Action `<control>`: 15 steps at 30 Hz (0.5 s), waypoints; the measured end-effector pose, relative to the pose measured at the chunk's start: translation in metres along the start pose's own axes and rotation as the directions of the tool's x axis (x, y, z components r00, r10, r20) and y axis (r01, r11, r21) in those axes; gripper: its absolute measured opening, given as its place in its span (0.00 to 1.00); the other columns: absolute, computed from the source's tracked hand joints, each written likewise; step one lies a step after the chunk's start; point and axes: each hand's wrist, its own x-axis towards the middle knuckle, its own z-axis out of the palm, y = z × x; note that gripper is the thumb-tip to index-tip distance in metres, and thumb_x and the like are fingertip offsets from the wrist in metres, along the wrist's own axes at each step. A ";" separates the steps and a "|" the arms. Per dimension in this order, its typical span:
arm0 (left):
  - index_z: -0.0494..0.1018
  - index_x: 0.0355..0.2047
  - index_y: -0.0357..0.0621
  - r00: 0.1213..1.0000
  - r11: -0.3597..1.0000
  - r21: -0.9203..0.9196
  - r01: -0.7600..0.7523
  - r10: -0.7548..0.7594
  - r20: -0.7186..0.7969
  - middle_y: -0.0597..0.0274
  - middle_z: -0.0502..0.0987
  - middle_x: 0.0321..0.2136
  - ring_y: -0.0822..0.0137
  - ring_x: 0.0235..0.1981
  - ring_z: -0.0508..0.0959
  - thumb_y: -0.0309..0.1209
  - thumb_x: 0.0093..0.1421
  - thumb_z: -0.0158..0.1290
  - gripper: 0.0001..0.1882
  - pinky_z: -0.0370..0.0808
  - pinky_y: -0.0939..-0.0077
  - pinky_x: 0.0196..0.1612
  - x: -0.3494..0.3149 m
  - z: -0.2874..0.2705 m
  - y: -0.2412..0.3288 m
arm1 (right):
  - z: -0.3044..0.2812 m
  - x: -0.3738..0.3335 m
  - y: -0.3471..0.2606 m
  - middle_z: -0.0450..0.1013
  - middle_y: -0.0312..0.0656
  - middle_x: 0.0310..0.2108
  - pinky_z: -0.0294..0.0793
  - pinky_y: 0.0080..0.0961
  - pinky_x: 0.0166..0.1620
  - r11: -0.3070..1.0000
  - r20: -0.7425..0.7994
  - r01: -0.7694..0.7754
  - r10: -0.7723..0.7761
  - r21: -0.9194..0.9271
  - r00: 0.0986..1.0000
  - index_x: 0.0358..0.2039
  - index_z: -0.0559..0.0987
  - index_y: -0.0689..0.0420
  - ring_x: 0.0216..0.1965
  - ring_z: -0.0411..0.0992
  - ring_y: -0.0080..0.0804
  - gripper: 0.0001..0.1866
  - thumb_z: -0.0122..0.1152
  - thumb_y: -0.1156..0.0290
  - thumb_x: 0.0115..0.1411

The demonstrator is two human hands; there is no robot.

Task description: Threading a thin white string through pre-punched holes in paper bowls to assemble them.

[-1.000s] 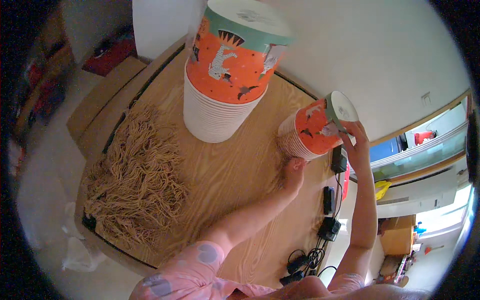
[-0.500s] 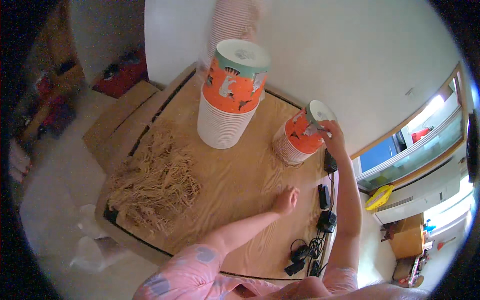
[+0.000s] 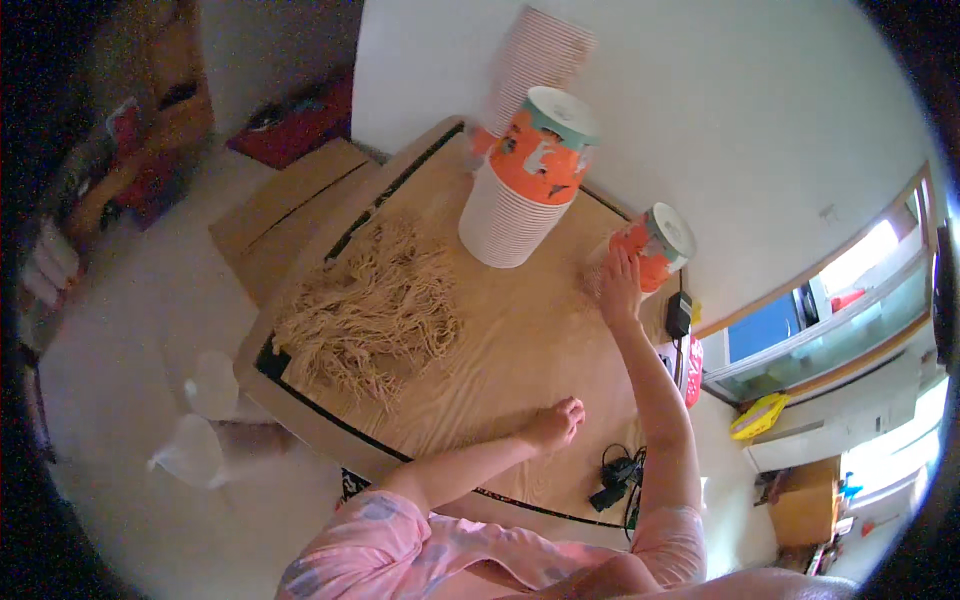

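Observation:
My right hand (image 3: 620, 287) lies against the near left side of a smaller upside-down stack of paper cups (image 3: 655, 262), its fingers stretched along the orange printed wall. Brownish strands show blurred near the stack's lower left; my hand hides part of them. Closer to me, my left hand (image 3: 556, 426) is closed low over the wooden table (image 3: 520, 345), its fingers curled in. Whether anything is in it is hidden. A loose heap of tan twine strands (image 3: 375, 310) lies on the table's left part.
A taller stack of orange and white paper cups (image 3: 520, 200) stands upside down at the back, with another leaning stack of pale cups (image 3: 540, 65) behind it. A black adapter (image 3: 678, 315) and coiled black cables (image 3: 620, 475) sit along the right edge. A cardboard box (image 3: 285, 215) is beyond the left edge.
My right hand has moved from the top right rim of the smaller cup stack to its near left side. My left hand stays curled over the table. The whole view has shifted.

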 end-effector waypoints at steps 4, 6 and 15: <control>0.68 0.28 0.38 0.994 0.989 -0.108 0.101 -0.103 -0.019 0.54 0.69 0.34 0.55 0.35 0.72 0.20 0.50 0.47 0.04 0.71 0.66 0.39 -0.004 -0.004 -0.011 | -0.006 0.018 0.009 0.61 0.46 0.55 0.55 0.41 0.59 0.979 -0.200 -0.139 0.108 -0.150 0.974 0.56 0.61 0.55 0.58 0.56 0.41 0.28 0.51 0.65 0.54; 0.68 0.28 0.38 0.980 0.969 -0.160 0.190 -0.196 -0.023 0.53 0.70 0.32 0.54 0.34 0.72 0.21 0.50 0.47 0.03 0.71 0.65 0.38 0.003 -0.009 -0.021 | -0.064 0.041 0.012 0.61 0.46 0.54 0.57 0.40 0.58 0.941 -0.202 -0.172 0.116 -0.290 0.973 0.56 0.60 0.53 0.57 0.57 0.43 0.28 0.52 0.65 0.54; 0.68 0.26 0.40 0.849 0.920 -0.166 0.355 -0.392 -0.356 0.50 0.72 0.23 0.51 0.26 0.73 0.23 0.51 0.48 0.02 0.69 0.60 0.30 0.120 -0.035 -0.089 | -0.066 0.041 0.106 0.75 0.46 0.32 0.72 0.33 0.40 0.945 0.060 -0.243 0.235 0.217 0.970 0.43 0.75 0.55 0.36 0.73 0.44 0.14 0.47 0.68 0.58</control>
